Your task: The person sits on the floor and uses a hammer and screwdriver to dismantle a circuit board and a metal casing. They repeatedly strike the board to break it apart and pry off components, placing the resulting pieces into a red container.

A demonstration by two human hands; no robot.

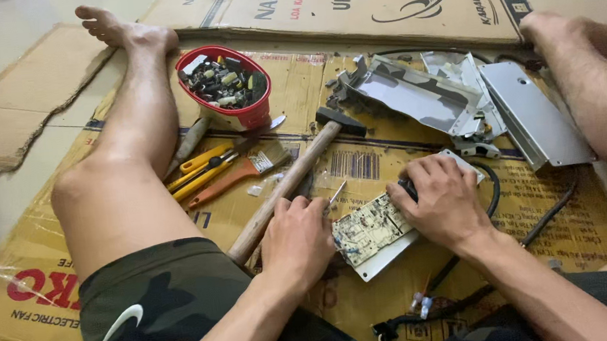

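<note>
Board (370, 228) at six o'clock on the cardboard (354, 77), looks light, stiff and fragile, best gripped by its edges: right hand (441, 198) clamps its two-o'clock corner, left hand (297, 239) pinches a thin tool (336, 192).

I saw bare arms, no sleeves, on both the left hand (297, 239) and right hand (441, 200); below them, camouflage shorts (175, 301) bore a white mark.
</note>
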